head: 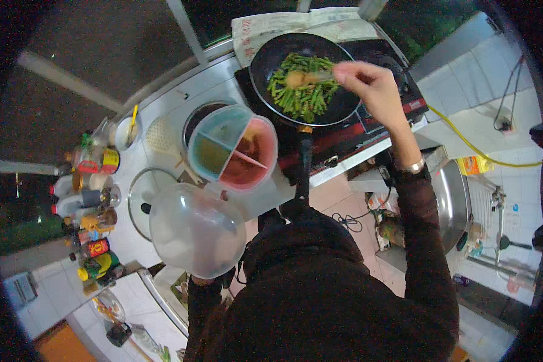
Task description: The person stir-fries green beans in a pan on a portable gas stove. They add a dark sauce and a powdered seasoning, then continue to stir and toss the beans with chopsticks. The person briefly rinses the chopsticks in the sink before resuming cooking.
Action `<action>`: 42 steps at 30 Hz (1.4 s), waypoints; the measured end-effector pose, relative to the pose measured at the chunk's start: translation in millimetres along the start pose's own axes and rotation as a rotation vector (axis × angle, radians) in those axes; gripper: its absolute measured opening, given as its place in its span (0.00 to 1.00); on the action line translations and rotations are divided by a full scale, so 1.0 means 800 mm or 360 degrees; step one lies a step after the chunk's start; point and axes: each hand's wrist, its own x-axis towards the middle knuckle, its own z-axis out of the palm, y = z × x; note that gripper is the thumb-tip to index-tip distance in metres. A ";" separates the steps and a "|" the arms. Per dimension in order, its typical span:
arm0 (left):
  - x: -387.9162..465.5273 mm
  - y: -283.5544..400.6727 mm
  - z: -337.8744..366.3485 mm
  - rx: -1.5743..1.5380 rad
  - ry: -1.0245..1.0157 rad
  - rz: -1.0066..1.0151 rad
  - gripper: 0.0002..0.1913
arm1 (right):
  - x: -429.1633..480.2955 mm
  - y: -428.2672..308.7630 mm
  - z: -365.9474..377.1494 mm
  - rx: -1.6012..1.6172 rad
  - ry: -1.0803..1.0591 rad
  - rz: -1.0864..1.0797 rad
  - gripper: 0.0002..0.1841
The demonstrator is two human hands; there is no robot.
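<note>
My right hand (374,86) is raised over a black frying pan (347,97) and pinches the handle of a small spoon (297,79). The spoon is blurred; a tan mass shows at its bowl. Below it, cut green vegetable stalks (304,98), resembling green beans, lie heaped in the pan. My left hand (202,281) is mostly hidden behind a domed translucent plastic lid (198,228) and holds it up. Near that lid stands a round seasoning box (276,156) with green and red compartments, uncovered. Brown contents show in its red half.
The pan sits on a black and red gas stove (339,149), its handle (305,163) pointing towards me. A glass pot lid (138,206) and several bottles (79,201) occupy the left counter. A steel sink (454,199) is at right; a yellow hose (466,147) runs along the wall.
</note>
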 end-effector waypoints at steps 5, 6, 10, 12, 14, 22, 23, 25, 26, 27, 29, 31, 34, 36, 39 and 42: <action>0.003 0.009 0.001 0.0016 -0.0025 -0.0013 0.38 | -0.043 -0.068 0.036 0.0371 -0.0418 -0.0141 0.07; 0.005 0.010 0.000 0.0026 -0.0041 -0.0016 0.39 | -0.046 -0.075 0.043 0.0321 -0.0399 -0.0256 0.06; 0.003 0.018 -0.001 0.0134 -0.0003 0.0056 0.39 | -0.049 -0.087 0.051 0.0082 -0.0429 -0.0475 0.05; 0.000 0.020 0.001 0.0099 0.0181 0.0225 0.37 | -0.049 -0.091 0.054 0.0073 -0.0405 -0.0384 0.05; 0.002 0.019 0.006 -0.0143 0.0183 0.0100 0.29 | -0.052 -0.096 0.060 -0.0118 -0.0505 -0.0516 0.08; -0.004 -0.016 -0.002 -0.3039 0.0976 -0.0929 0.13 | -0.077 -0.074 0.063 -0.0265 -0.0319 -0.0225 0.15; -0.014 -0.036 -0.012 -0.2858 0.1045 -0.1023 0.14 | -0.083 -0.059 0.056 -0.0266 -0.0322 -0.0023 0.14; -0.046 -0.089 -0.027 -0.2710 0.1070 -0.0894 0.17 | -0.100 -0.022 0.051 -0.0359 -0.0355 0.0054 0.13; -0.074 -0.113 -0.026 -0.2490 0.1238 -0.0781 0.18 | -0.111 -0.007 0.052 -0.0218 -0.0366 0.0079 0.12; -0.096 -0.148 -0.026 -0.2267 0.1360 -0.0810 0.17 | -0.121 0.006 0.049 -0.0169 -0.0358 0.0211 0.12; -0.136 -0.226 -0.019 -0.2088 0.1866 -0.1253 0.13 | -0.133 0.021 0.049 -0.0172 -0.0356 0.0352 0.12; -0.172 -0.304 -0.015 -0.1782 0.1937 -0.1541 0.16 | -0.139 0.024 0.053 -0.0272 -0.0346 0.0405 0.12; -0.204 -0.398 -0.014 -0.1743 0.2119 -0.1735 0.20 | -0.136 0.011 0.060 -0.0242 -0.0362 0.0227 0.12; -0.219 -0.435 -0.014 -0.1787 0.2072 -0.1683 0.23 | -0.133 0.002 0.064 -0.0276 -0.0367 0.0223 0.11; -0.229 -0.464 -0.025 -0.1763 0.1826 -0.1645 0.26 | -0.136 -0.005 0.063 -0.0306 -0.0426 0.0393 0.11; -0.212 -0.451 -0.029 -0.1314 0.1903 -0.1803 0.26 | -0.148 -0.003 0.062 -0.0266 -0.0357 0.0229 0.11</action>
